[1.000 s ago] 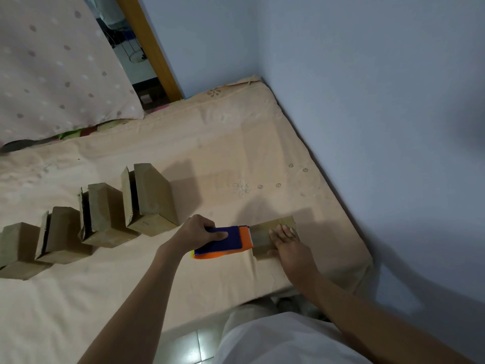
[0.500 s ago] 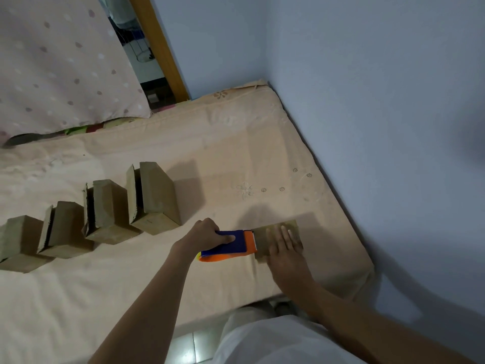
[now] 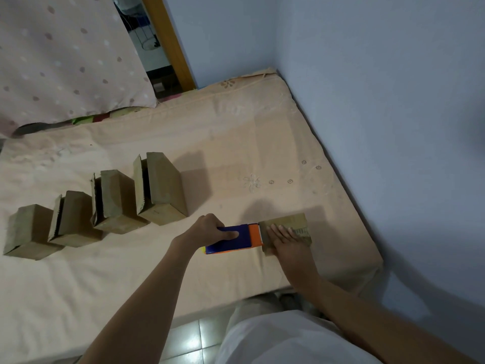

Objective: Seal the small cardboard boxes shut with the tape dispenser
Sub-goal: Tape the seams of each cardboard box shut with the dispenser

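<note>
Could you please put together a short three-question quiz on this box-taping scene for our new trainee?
1. True or false: the left hand grips the blue and orange tape dispenser.
2. How many cardboard boxes stand in the row on the mattress, apart from the one being taped?
3. What is the right hand doing? A) lifting the box being taped off the mattress; B) pressing flat on top of that box; C) holding a roll of tape.

Key:
1. True.
2. Four.
3. B: its fingers lie straight on the top of the box, beside the dispenser's orange end.
</note>
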A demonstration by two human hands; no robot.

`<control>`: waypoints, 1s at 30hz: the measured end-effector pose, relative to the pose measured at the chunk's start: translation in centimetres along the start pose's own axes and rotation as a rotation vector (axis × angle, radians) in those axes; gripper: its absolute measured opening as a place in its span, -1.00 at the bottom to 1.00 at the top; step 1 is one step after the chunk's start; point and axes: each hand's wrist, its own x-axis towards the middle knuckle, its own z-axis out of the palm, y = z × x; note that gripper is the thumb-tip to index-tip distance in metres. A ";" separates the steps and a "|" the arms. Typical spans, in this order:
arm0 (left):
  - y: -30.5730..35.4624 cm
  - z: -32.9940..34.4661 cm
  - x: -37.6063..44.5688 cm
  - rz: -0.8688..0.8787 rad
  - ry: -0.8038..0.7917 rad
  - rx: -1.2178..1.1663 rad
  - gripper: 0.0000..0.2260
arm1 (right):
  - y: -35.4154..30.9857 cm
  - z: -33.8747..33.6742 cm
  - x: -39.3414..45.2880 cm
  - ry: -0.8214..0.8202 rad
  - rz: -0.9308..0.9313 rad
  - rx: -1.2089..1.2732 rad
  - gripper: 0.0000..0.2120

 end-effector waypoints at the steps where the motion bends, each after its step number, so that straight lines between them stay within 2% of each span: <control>1: -0.3 0.0 -0.1 0.007 -0.010 -0.010 -0.53 | 0.2 -0.1 0.1 -0.003 -0.013 -0.005 -0.51; 4: -0.7 -0.6 -0.2 0.017 -0.054 -0.042 -0.53 | 0.4 0.1 0.3 -0.014 -0.027 -0.009 -0.48; 9: -0.8 -1.3 0.0 0.008 -0.121 -0.091 -0.62 | 0.3 0.1 0.2 0.071 -0.011 -0.007 -0.58; 12: -1.3 -1.7 0.2 0.006 -0.175 -0.119 -0.58 | 0.3 0.3 0.4 -0.018 0.038 0.011 -0.33; 13: -1.5 -1.9 0.3 0.011 -0.196 -0.124 -0.57 | 0.4 0.3 0.5 -0.027 0.044 0.017 -0.32; 16: -1.6 -2.5 0.4 0.024 -0.240 -0.117 -0.56 | 0.3 0.2 0.8 -0.019 0.022 0.022 -0.56; 17: -1.6 -2.5 0.5 0.016 -0.243 -0.114 -0.56 | 0.3 0.2 0.9 -0.043 0.026 0.017 -0.56; 21: -1.0 -2.6 0.8 -0.024 -0.262 -0.061 -0.57 | 0.4 0.1 1.0 -0.173 0.063 0.054 -0.25; 25: 0.6 -3.1 1.3 -0.072 -0.245 0.032 -0.60 | 0.4 0.0 1.3 -0.230 0.081 0.098 -0.19; 30: 2.4 -2.4 1.7 -0.105 -0.192 0.183 -0.55 | 0.0 -0.6 1.0 -0.216 0.060 0.099 -0.18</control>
